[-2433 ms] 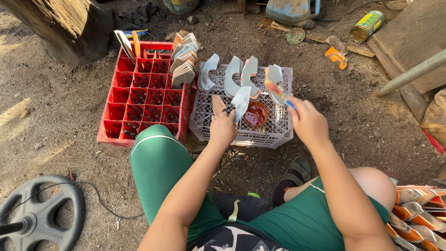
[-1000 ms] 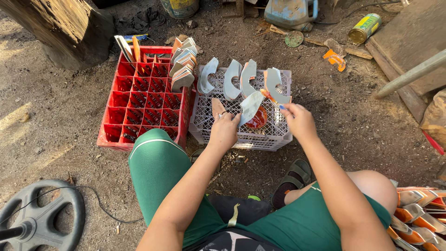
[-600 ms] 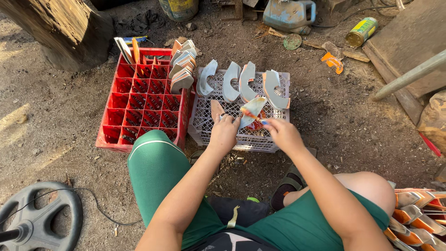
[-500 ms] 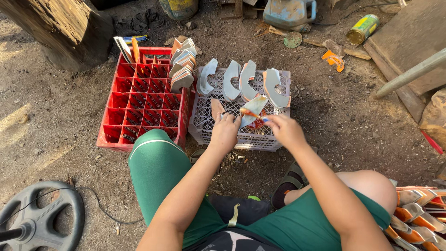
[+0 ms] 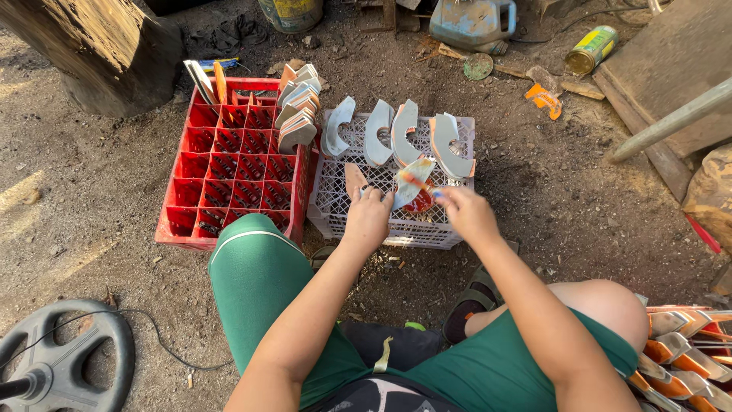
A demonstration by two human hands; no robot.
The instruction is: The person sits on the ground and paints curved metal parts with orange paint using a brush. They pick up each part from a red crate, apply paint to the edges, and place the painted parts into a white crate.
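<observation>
- So the person is sitting on the bare dirt ground (image 5: 91,206) in green shorts, both arms stretched out over a white plastic lattice crate (image 5: 427,225) in front of them.
- The left hand (image 5: 367,217) is closed around a curved grey-and-orange sole-shaped piece (image 5: 412,181), holding it up just above the white crate, tilted.
- The right hand (image 5: 467,212) is pinched on a thin orange-handled brush (image 5: 418,185) whose tip is touching the face of that piece. Fingers look clamped on the handle, though it's small and hard to see exactly.
- Right under the held piece there's a small red tub (image 5: 424,200) sitting on the crate top, mostly hidden.
- Along the far edge of the white crate stand four more grey curved pieces (image 5: 379,131), upright, lined up side by side.
- Just to the left, touching the white crate, is a red plastic bottle crate with square compartments (image 5: 229,179). A stack of similar curved pieces (image 5: 297,114) leans in its far right corner.
- Far right at the bottom, a pile of orange-and-silver pieces (image 5: 682,351) beside the person's knee.
- Bottom left, a black wheel-like metal disc (image 5: 61,358) lies on the dirt, well apart from everything.
- Up top: a thick wooden log (image 5: 99,46) and a yellow-green tin can (image 5: 591,49) on its side.
</observation>
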